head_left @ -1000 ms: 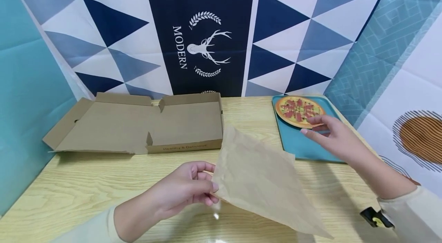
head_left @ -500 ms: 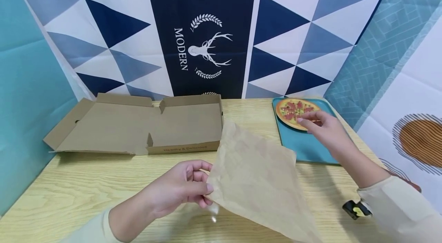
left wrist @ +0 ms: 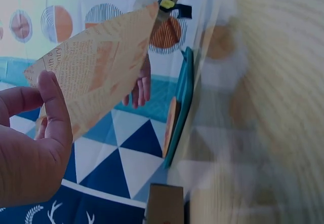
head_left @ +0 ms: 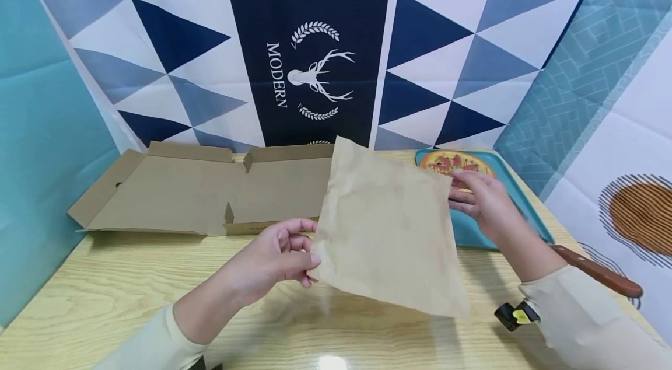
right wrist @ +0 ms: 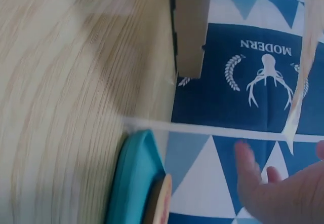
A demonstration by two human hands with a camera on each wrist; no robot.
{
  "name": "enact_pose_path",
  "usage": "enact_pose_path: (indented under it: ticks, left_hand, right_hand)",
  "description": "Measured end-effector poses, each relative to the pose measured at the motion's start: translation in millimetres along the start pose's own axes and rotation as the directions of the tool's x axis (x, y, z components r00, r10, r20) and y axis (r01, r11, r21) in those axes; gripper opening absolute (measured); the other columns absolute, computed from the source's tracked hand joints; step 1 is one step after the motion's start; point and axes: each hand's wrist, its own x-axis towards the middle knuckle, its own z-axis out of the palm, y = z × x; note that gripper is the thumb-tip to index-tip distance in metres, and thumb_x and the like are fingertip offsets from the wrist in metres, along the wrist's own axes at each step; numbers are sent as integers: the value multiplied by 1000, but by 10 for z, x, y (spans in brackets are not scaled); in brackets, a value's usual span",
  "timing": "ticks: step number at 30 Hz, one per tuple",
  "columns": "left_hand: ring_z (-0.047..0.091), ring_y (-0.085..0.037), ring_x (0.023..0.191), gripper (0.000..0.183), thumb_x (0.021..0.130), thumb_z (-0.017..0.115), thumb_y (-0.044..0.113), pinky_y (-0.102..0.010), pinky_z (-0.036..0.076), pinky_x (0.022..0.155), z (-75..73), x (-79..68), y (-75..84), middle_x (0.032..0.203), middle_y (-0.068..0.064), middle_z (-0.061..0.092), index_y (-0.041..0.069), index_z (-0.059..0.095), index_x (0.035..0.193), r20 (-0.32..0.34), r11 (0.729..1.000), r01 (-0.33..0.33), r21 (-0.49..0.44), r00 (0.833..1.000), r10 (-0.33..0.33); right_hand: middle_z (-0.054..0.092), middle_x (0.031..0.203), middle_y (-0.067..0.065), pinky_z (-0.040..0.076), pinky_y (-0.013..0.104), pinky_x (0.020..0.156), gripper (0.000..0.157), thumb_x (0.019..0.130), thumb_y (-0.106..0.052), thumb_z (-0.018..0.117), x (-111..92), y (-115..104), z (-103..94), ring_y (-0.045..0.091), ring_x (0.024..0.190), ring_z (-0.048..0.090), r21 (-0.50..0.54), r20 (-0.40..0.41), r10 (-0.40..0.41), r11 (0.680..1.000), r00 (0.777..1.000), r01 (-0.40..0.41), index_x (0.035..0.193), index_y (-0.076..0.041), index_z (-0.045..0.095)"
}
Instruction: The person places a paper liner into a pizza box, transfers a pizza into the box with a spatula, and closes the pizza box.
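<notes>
A sheet of brown food-wrapping paper (head_left: 391, 236) hangs tilted above the table, pinched at its left edge by my left hand (head_left: 273, 259). In the left wrist view, newspaper-style print covers one face of the paper (left wrist: 96, 64), and the thumb presses near its corner. My right hand (head_left: 488, 203) hovers by the sheet's right edge, over a teal tray (head_left: 472, 233); the right wrist view shows its fingers (right wrist: 245, 160) apart from the paper. On that tray lies a pizza (head_left: 441, 161), partly hidden behind the right hand.
An unfolded cardboard pizza box (head_left: 168, 192) lies open at the back left, its right part overlapped by the paper. A wooden handle (head_left: 598, 271) sticks out past the tray near the right side of the table (head_left: 157, 282). Patterned cloth walls (head_left: 310, 66) stand behind.
My left hand has lifted the paper and turned it more face-on, so it now overlaps the box. My right hand has moved left to the paper's edge, uncovering the wooden handle.
</notes>
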Motion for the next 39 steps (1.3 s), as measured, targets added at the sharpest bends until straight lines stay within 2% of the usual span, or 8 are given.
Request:
enact_pose_path:
  ticks: [3, 7, 12, 18, 25, 29, 35, 39]
  left_hand:
    - [59, -16, 72, 50, 88, 64, -2, -30, 56, 67, -53, 69, -7, 87, -7, 55, -7, 40, 131, -35, 1000, -8, 9, 999, 8]
    - [59, -16, 74, 52, 88, 64, -3, -31, 57, 70, -128, 146, -31, 88, -6, 56, -6, 40, 134, -59, 1000, -6, 16, 998, 7]
    - [59, -16, 75, 53, 89, 64, -2, -30, 56, 70, -208, 204, -61, 88, -6, 56, -6, 39, 136, -83, 1000, 6, 19, 997, -5]
    - [60, -15, 75, 46, 90, 63, -4, -31, 56, 72, -295, 262, -100, 88, -5, 57, -7, 43, 132, -114, 1000, 6, 28, 993, -3]
    - [62, -17, 77, 42, 89, 63, -5, -34, 57, 73, -484, 329, -58, 89, -7, 61, -10, 47, 127, -91, 987, 27, 157, 996, -13]
    - [62, -20, 88, 45, 85, 65, -6, -33, 56, 79, -645, 378, 84, 103, -14, 62, -13, 48, 126, -55, 967, -13, 254, 998, 28]
    - [57, -24, 105, 54, 93, 59, 1, -37, 54, 89, -758, 547, 260, 131, -24, 48, -13, 36, 139, -38, 988, -58, 140, 997, 64]
    - [59, -17, 97, 51, 96, 54, 3, -31, 55, 83, -745, 713, 284, 122, -14, 53, -12, 34, 141, -39, 998, -34, 60, 999, 37]
  right_hand:
    - [63, 101, 1, 58, 27, 70, 17, 99, -25, 58, -5, 4, 44, 14, 82, 68, 185, 64, 6, 982, 998, -18, 104, -11, 66]
    - [69, 91, 2, 58, 27, 69, 7, 96, -12, 62, -1, -11, 111, 14, 77, 67, 275, 73, 21, 961, 997, -40, 96, -10, 69]
    - [66, 83, 1, 57, 23, 69, 9, 90, 1, 66, 19, -29, 163, 11, 72, 66, 272, 17, -23, 962, 1000, 17, 89, -8, 68]
    - [64, 79, -2, 56, 19, 67, 14, 88, 4, 69, 52, -54, 188, 8, 69, 66, 206, -22, -113, 972, 993, 115, 89, -10, 68]
    - [66, 77, 0, 54, 18, 61, 13, 87, 3, 70, 101, -136, 239, 9, 67, 63, 196, -22, -156, 968, 987, 158, 90, -9, 70]
    - [68, 75, 1, 52, 17, 58, 12, 86, 3, 71, 131, -155, 300, 9, 64, 62, 207, -12, -165, 965, 986, 164, 90, -8, 73]
    - [68, 72, 0, 49, 16, 55, 14, 86, 4, 71, 185, -161, 402, 8, 60, 60, 216, -16, -151, 965, 988, 151, 88, -9, 73]
    - [68, 74, 1, 55, 19, 63, 16, 87, 7, 68, 247, -149, 463, 10, 66, 65, 229, 19, -158, 962, 987, 150, 87, -8, 73]
